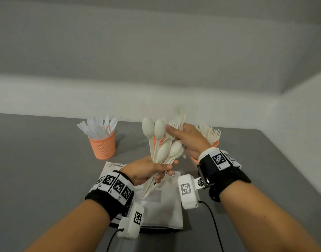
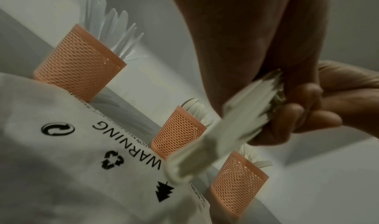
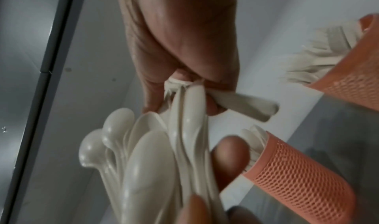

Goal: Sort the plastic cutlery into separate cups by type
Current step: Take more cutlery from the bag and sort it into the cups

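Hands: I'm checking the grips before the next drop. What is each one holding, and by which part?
Left hand grips a bunch of spoons by their handles, bowls up. Right hand holds forks near their heads, tines up.

- A white plastic bag [image 1: 161,210] printed with "WARNING" and recycling symbols lies flat on the grey desk [image 1: 37,160].
- Plain pale wall [image 1: 156,51] behind.
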`<state>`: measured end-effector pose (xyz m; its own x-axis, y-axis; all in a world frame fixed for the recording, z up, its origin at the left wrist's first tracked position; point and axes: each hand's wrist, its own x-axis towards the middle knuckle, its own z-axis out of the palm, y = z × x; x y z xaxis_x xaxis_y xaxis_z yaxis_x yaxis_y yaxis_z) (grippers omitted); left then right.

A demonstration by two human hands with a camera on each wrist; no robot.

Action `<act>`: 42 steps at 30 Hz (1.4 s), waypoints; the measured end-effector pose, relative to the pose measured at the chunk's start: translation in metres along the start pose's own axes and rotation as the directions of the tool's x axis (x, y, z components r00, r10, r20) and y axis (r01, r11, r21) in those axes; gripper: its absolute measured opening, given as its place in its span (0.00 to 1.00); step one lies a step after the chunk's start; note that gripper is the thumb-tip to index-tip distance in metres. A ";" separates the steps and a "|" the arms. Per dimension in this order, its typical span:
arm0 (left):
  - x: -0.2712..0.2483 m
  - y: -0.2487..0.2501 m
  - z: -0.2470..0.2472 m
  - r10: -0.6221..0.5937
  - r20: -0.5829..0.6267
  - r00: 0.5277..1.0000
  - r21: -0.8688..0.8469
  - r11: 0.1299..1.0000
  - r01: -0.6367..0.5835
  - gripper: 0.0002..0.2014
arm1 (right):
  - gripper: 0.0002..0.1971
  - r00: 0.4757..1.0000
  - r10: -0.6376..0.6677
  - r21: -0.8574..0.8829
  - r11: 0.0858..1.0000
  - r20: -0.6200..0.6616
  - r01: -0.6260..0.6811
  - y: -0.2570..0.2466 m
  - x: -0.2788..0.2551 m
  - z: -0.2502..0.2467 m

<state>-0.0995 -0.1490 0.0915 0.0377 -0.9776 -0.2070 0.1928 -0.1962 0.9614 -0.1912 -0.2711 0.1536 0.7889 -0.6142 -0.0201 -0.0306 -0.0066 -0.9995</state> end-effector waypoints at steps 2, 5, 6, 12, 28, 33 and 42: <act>-0.002 -0.001 -0.002 0.003 0.031 1.000 0.002 1.000 -0.003 0.07 | 0.11 0.995 -0.051 0.036 0.998 -0.090 0.054 -0.003 0.004 -0.004; -0.002 -0.004 -0.005 0.000 0.055 0.998 0.008 1.000 0.000 0.11 | 0.09 0.962 -0.130 0.189 0.966 -0.239 0.178 -0.013 0.009 -0.012; -0.002 -0.005 -0.007 0.002 0.053 0.999 -0.015 1.000 -0.002 0.13 | 0.07 0.950 -0.152 0.255 0.940 -0.274 0.224 -0.018 0.009 -0.016; 0.006 -0.005 -0.011 0.015 -0.112 0.994 -0.025 1.000 -0.018 0.11 | 0.03 0.826 -0.276 0.136 0.912 -0.492 0.386 -0.026 0.014 -0.065; 0.041 0.014 -0.010 0.081 -0.021 0.996 -0.255 0.963 -0.084 0.13 | 0.22 0.853 -0.102 0.014 0.992 -0.513 0.127 0.083 0.071 -0.126; 0.046 0.013 -0.016 0.085 0.014 0.996 -0.317 0.945 -0.076 0.11 | 0.14 0.877 -0.070 -0.087 0.996 -0.475 0.032 0.083 0.073 -0.128; 0.053 0.013 -0.015 0.100 -0.034 0.994 -0.326 0.940 -0.106 0.14 | 0.30 0.814 -0.293 -0.482 0.876 -0.501 0.019 0.059 0.055 -0.134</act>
<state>-0.0807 -0.2021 0.0900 0.0899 -0.9892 -0.1158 0.4964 -0.0563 0.8663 -0.2321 -0.4112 0.0968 0.3438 -0.8935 0.2890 -0.3071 -0.3978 -0.8646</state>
